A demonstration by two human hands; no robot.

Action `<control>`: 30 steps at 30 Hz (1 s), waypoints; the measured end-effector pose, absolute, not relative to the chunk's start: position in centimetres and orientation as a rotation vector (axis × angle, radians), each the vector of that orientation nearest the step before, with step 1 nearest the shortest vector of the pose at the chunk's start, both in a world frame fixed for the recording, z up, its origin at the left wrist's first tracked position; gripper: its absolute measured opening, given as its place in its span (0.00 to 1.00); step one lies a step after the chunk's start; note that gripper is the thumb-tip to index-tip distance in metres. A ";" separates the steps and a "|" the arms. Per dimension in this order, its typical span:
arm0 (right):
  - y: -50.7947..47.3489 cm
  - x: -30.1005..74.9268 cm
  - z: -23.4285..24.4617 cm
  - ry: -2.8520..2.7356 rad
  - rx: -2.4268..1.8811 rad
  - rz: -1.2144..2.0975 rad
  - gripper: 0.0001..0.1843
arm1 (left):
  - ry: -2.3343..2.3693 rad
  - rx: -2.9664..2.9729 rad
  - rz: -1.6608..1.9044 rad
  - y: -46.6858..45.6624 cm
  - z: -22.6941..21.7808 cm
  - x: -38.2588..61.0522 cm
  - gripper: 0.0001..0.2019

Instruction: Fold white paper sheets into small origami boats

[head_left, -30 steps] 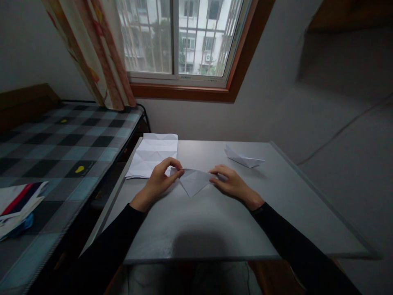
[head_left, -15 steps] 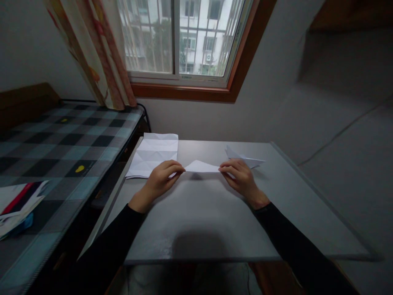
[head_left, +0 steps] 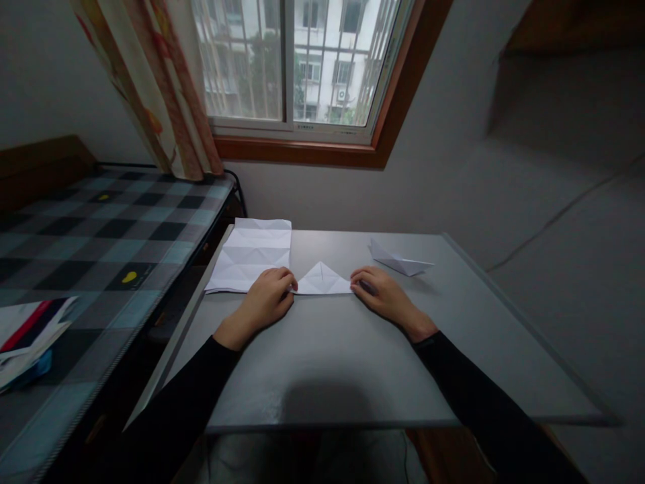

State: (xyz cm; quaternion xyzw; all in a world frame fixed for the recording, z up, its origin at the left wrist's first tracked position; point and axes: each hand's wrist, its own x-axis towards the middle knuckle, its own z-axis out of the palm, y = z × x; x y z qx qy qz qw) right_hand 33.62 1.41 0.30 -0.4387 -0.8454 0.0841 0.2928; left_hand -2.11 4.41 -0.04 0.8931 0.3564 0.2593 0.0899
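Note:
Between my hands lies a folded sheet of white paper (head_left: pixel 322 279), a triangle with a strip along its near edge and a centre crease, resting on the table. My left hand (head_left: pixel 269 296) pinches its left end with curled fingers. At the opposite end, my right hand (head_left: pixel 383 296) has its thumb and fingers closed on the right corner. A folded paper boat (head_left: pixel 400 261) stands beyond my right hand. Behind my left hand is a stack of creased white paper (head_left: pixel 252 255).
The grey-white table (head_left: pixel 322 356) meets the wall under a window (head_left: pixel 287 67). On the left, a bed with a checked cover (head_left: pixel 115 235) runs alongside, with papers (head_left: pixel 33 336) on it. A patterned curtain (head_left: pixel 161 87) hangs by the window.
The folded paper has come down toward me onto the table, and its triangular face now shows more fully. Both hands lowered with it. The boat and the stack stayed put.

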 end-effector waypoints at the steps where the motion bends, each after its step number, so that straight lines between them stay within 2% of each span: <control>1: 1.5 33.7 0.0 -2.237 -1.190 0.215 0.04 | 1.096 2.650 0.783 4.4 0.0 -2.1 0.10; 4: 1.8 33.9 -0.6 -2.221 -1.218 0.188 0.10 | 1.188 2.643 0.829 4.1 0.2 -2.0 0.08; 9: 1.8 33.9 -0.9 -2.267 -1.209 0.191 0.13 | 1.278 2.597 0.986 3.7 0.5 -1.9 0.07; 15: 2.0 34.0 -1.1 -2.285 -1.207 0.207 0.15 | 1.038 2.397 1.205 3.7 0.4 -1.6 0.10; 20: 1.9 33.9 -0.9 -2.296 -1.208 0.229 0.17 | 0.974 2.353 1.247 3.4 0.9 -1.4 0.11; 26: 1.9 33.7 -0.9 -2.320 -1.184 0.255 0.19 | 0.912 2.357 1.233 3.6 0.5 -1.5 0.02; 30: 2.0 33.7 -1.3 -2.320 -1.191 0.280 0.25 | 0.819 2.368 1.249 3.9 0.5 -1.8 0.02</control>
